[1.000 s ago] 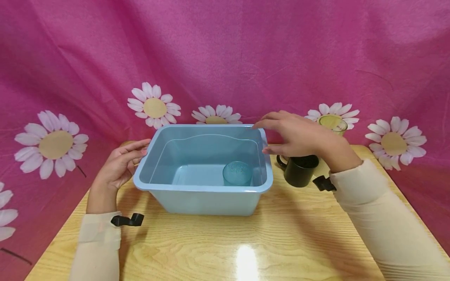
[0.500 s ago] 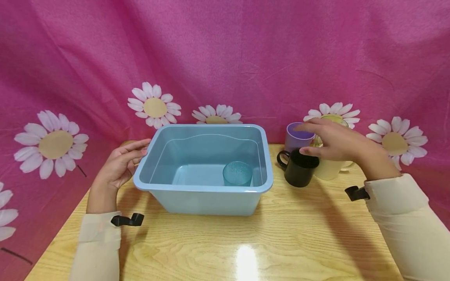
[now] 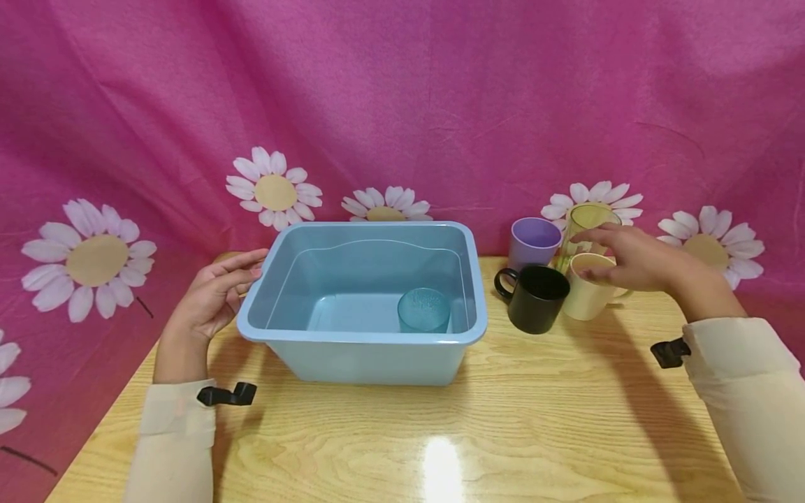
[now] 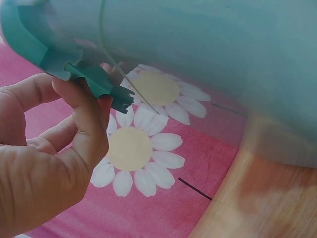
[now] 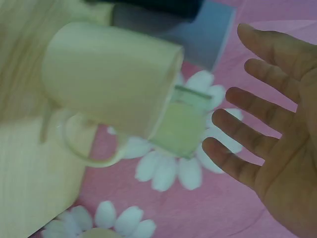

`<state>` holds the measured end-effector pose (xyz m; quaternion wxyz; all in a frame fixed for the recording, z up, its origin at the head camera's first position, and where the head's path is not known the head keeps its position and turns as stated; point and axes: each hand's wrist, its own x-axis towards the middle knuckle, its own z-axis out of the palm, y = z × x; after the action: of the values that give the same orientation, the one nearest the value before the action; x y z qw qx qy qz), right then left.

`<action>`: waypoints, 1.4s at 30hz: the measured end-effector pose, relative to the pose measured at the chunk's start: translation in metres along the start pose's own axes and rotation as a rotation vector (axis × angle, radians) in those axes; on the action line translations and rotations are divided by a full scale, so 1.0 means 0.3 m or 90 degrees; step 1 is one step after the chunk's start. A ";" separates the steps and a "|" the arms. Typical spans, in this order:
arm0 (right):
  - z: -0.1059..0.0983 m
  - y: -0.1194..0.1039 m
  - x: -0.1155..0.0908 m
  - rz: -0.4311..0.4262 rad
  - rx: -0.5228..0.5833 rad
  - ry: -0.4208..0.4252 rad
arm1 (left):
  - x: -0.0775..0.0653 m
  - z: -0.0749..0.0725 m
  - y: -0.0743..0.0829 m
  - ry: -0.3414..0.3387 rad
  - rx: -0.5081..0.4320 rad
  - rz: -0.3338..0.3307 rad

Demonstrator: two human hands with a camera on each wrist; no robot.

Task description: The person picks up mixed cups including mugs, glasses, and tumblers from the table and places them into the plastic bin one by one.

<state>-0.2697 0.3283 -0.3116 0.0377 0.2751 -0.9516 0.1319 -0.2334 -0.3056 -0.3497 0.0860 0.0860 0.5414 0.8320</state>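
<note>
My left hand (image 3: 214,297) holds the left end of a light blue plastic basin (image 3: 365,360), its fingers at the rim. From below, the left wrist view has this hand (image 4: 59,134) with bent fingers at the basin's rim lip (image 4: 94,82). Inside the basin, toward the right, sits a teal glass bowl (image 3: 424,311). My right hand (image 3: 641,258) hovers over a cream mug (image 3: 585,297) with nothing in it. In the right wrist view the right hand (image 5: 272,114) has its fingers spread apart from the mug's mouth.
Beside the cream mug stand a black mug (image 3: 537,300), a purple cup (image 3: 533,241) and a yellowish clear glass (image 3: 588,216). They group at the back right of the wooden table (image 3: 352,440). A pink flowered cloth (image 3: 402,105) hangs behind.
My right hand has moved right, from the basin's right rim across the black mug to above the cream mug, uncovering the purple cup. My left hand has stayed at the basin.
</note>
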 end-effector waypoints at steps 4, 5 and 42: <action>0.028 0.040 0.003 0.001 -0.002 -0.010 | -0.001 -0.001 -0.001 0.000 -0.004 0.001; 0.036 0.050 0.004 0.000 -0.006 -0.010 | -0.002 -0.002 -0.002 0.001 -0.004 0.001; 0.155 0.106 -0.007 0.067 -0.086 -0.061 | 0.001 -0.002 0.000 0.005 0.002 0.000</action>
<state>-0.2848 0.3426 -0.3640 0.0034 0.2274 -0.9722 0.0560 -0.2339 -0.3060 -0.3499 0.0839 0.0825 0.5432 0.8313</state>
